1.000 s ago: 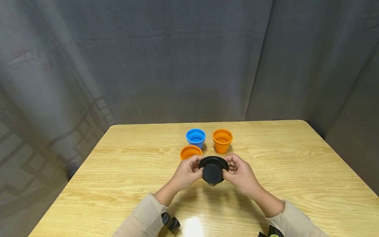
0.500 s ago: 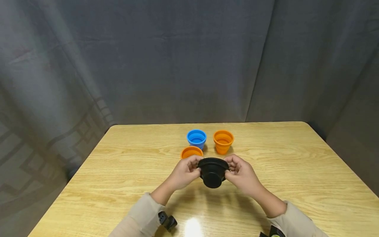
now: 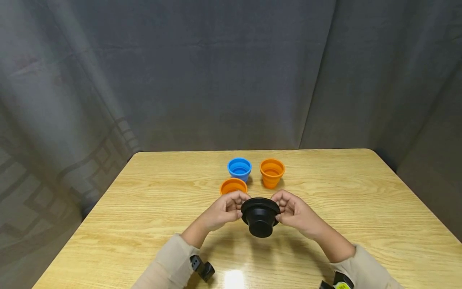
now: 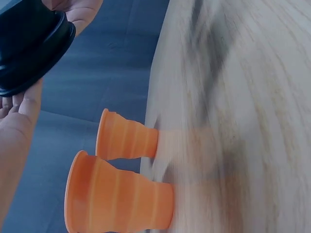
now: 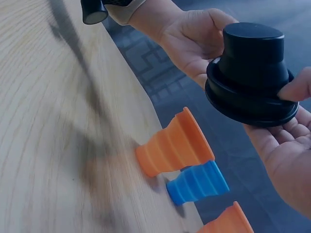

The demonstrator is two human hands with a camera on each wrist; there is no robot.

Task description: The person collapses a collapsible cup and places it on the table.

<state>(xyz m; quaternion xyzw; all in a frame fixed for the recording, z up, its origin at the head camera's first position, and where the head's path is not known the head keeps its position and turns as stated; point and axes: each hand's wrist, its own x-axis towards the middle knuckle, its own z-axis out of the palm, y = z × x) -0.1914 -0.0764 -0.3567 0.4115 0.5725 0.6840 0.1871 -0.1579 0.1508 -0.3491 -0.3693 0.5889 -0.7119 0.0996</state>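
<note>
A black collapsible cup [image 3: 260, 216] is held above the table between both hands, its base tipped down toward me and its rim away. My left hand [image 3: 223, 212] grips the left side of the rim, thumb in front and fingers behind. On the right side, my right hand [image 3: 298, 215] pinches the rim the same way. In the right wrist view the thumb presses beside the cup's stepped wall [image 5: 255, 63]. The inside of the black cup is hidden.
Behind the hands stand an upright blue cup [image 3: 239, 168], an orange cup [image 3: 272, 172] to its right and a nearer orange cup [image 3: 233, 186], partly hidden by my left hand. The wooden table [image 3: 144, 192] ends at a grey curtain [image 3: 216, 80].
The black cup has tilted so more of its side wall shows, and its base appears to stick out further. Both hands have come slightly nearer to me with it; the other cups stay put.
</note>
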